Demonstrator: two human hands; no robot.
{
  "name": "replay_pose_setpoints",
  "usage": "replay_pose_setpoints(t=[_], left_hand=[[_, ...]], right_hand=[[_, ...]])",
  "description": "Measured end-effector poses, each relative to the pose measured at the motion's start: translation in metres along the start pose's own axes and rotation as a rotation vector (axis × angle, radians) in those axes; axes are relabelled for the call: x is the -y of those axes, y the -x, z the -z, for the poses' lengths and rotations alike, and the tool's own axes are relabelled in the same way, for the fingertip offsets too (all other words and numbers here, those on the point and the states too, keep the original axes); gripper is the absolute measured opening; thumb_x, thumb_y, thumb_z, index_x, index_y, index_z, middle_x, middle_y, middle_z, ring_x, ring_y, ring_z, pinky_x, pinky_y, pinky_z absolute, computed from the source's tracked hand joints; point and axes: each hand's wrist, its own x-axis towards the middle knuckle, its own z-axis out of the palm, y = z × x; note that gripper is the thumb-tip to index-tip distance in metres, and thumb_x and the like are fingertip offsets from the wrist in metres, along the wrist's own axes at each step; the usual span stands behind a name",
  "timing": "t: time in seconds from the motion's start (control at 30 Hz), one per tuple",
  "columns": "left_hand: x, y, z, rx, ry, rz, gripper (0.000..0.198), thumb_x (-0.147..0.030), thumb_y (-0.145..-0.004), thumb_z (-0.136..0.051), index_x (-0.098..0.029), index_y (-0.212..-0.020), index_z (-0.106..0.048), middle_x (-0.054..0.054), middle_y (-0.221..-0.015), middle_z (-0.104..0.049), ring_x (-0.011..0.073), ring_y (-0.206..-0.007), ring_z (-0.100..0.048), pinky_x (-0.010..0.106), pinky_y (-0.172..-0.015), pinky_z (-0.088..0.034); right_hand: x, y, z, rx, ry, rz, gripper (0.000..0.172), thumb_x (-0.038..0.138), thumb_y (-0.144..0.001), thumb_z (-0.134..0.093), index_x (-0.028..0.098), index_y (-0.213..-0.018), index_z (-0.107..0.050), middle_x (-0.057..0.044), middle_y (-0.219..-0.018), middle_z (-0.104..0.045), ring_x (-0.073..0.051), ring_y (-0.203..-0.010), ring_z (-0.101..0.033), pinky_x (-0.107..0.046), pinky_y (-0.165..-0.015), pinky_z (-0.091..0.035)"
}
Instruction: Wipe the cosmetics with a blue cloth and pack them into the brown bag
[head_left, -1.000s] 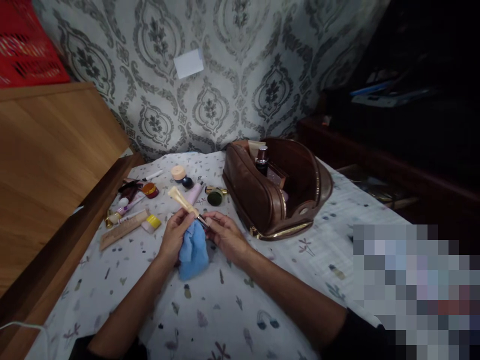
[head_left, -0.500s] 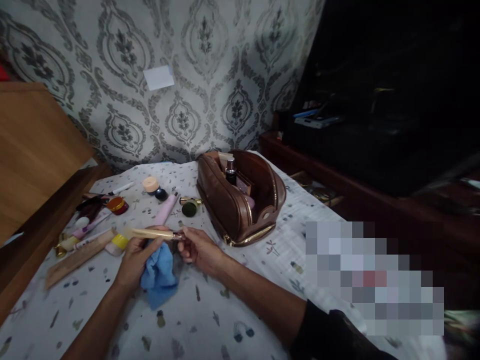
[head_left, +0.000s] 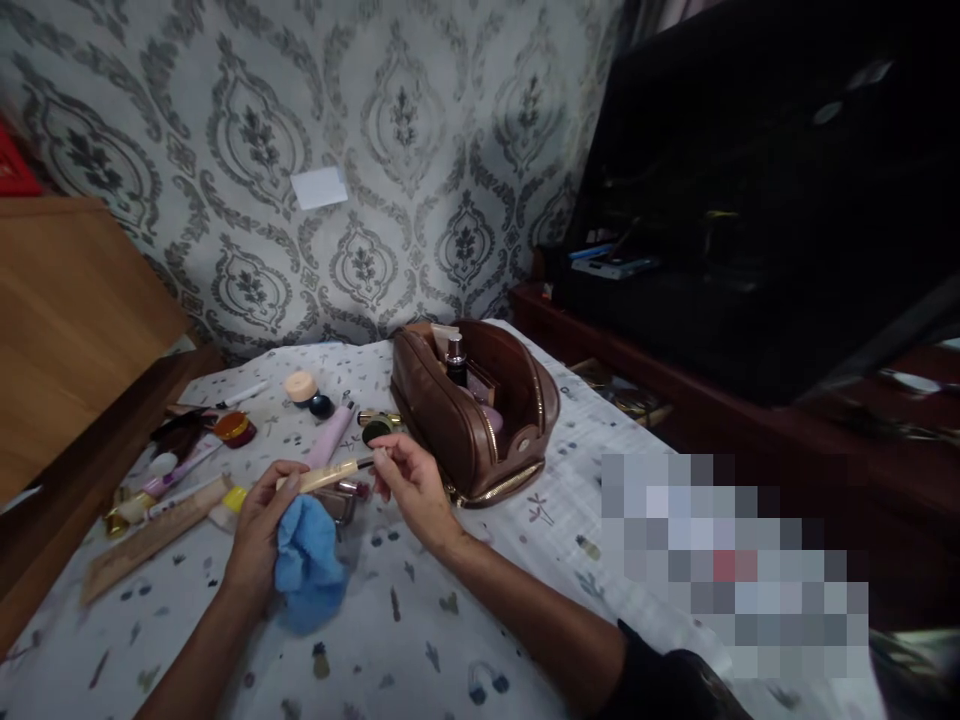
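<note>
My left hand [head_left: 259, 520] is closed round a slim beige cosmetic tube [head_left: 328, 475] and a crumpled blue cloth [head_left: 311, 565] that hangs below it. The tube lies nearly level, its right end tilted slightly up. My right hand [head_left: 412, 490] pinches the cap end of the tube between thumb and fingers. A narrow dark part shows between the beige body and those fingertips; I cannot tell whether the cap is off. Beneath the tube, partly covered, lies a small brownish case [head_left: 341, 505]. Just beyond my right fingers is a round dark-green item [head_left: 376, 430].
An open brown leather cosmetic bag [head_left: 435, 410] stands to the right, with a dark bottle [head_left: 456, 362] inside. On the left lie a pink tube [head_left: 330, 435], an amber jar [head_left: 235, 430], a long tan packet [head_left: 154, 540] and other cosmetics. A wooden panel [head_left: 82, 290] borders the left.
My right hand has moved slightly right and up, and a dark part now shows at the tube's end. The tube is tilted more, and the camera view has shifted.
</note>
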Motion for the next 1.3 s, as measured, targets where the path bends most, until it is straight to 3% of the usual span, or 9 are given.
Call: replay_pose_setpoints(t=[0.23, 0.37, 0.47, 0.67, 0.87, 1.0, 1.3], left_hand=[[0.005, 0.006, -0.007, 0.18, -0.008, 0.035, 0.05, -0.052, -0.069, -0.08, -0.021, -0.1, -0.058, -0.003, -0.067, -0.064, 0.0079, -0.046, -0.048, 0.017, -0.044, -0.039], [0.007, 0.008, -0.015, 0.27, -0.03, 0.046, 0.049, -0.05, -0.065, -0.084, -0.017, -0.093, -0.061, 0.0, -0.071, -0.066, 0.0072, -0.052, -0.051, 0.016, -0.048, -0.039], [0.011, 0.009, -0.018, 0.31, -0.039, 0.064, 0.048, -0.049, -0.065, -0.083, -0.016, -0.093, -0.063, 0.0, -0.073, -0.067, 0.0076, -0.054, -0.052, 0.017, -0.051, -0.04], [0.011, 0.01, -0.019, 0.333, -0.04, 0.049, 0.046, -0.05, -0.068, -0.081, -0.016, -0.094, -0.064, 0.001, -0.073, -0.067, 0.0092, -0.056, -0.053, 0.019, -0.054, -0.041], [0.011, 0.008, -0.017, 0.341, -0.144, -0.029, 0.037, -0.049, -0.074, -0.075, -0.016, -0.09, -0.068, 0.001, -0.07, -0.063, 0.0126, -0.059, -0.054, 0.022, -0.055, -0.04], [0.014, 0.007, -0.015, 0.363, -0.19, -0.045, 0.037, -0.05, -0.076, -0.073, -0.016, -0.09, -0.069, 0.002, -0.072, -0.064, 0.0132, -0.06, -0.053, 0.023, -0.056, -0.04], [0.021, 0.002, -0.011, 0.372, -0.338, -0.165, 0.032, -0.049, -0.08, -0.069, -0.018, -0.085, -0.072, 0.004, -0.078, -0.065, 0.0167, -0.069, -0.056, 0.025, -0.063, -0.043]], right_hand=[[0.037, -0.001, 0.006, 0.021, 0.197, 0.142, 0.034, 0.053, -0.088, -0.061, 0.02, -0.096, -0.056, 0.003, -0.076, -0.054, -0.01, -0.059, -0.049, -0.024, -0.055, -0.043], [0.065, 0.001, 0.017, 0.085, 0.446, 0.202, 0.03, 0.048, -0.093, -0.057, 0.02, -0.103, -0.06, -0.002, -0.085, -0.06, -0.014, -0.074, -0.055, -0.028, -0.067, -0.047], [0.074, 0.002, 0.024, 0.095, 0.512, 0.191, 0.032, 0.049, -0.093, -0.057, 0.02, -0.103, -0.061, -0.003, -0.083, -0.061, -0.014, -0.069, -0.054, -0.027, -0.064, -0.046], [0.083, 0.003, 0.024, 0.061, 0.589, 0.257, 0.033, 0.05, -0.094, -0.056, 0.019, -0.105, -0.061, -0.001, -0.078, -0.059, -0.013, -0.063, -0.055, -0.026, -0.06, -0.045], [0.131, -0.011, 0.039, -0.046, 0.792, 0.489, 0.033, 0.049, -0.093, -0.058, 0.018, -0.105, -0.063, -0.001, -0.081, -0.061, -0.012, -0.064, -0.055, -0.025, -0.058, -0.044], [0.156, -0.019, 0.055, -0.082, 0.908, 0.545, 0.034, 0.051, -0.093, -0.057, 0.019, -0.103, -0.064, 0.0, -0.072, -0.057, -0.012, -0.06, -0.051, -0.026, -0.056, -0.042], [0.173, -0.025, 0.074, -0.193, 1.001, 0.672, 0.031, 0.046, -0.094, -0.057, 0.019, -0.105, -0.065, 0.0, -0.073, -0.057, -0.013, -0.059, -0.057, -0.027, -0.054, -0.043]])
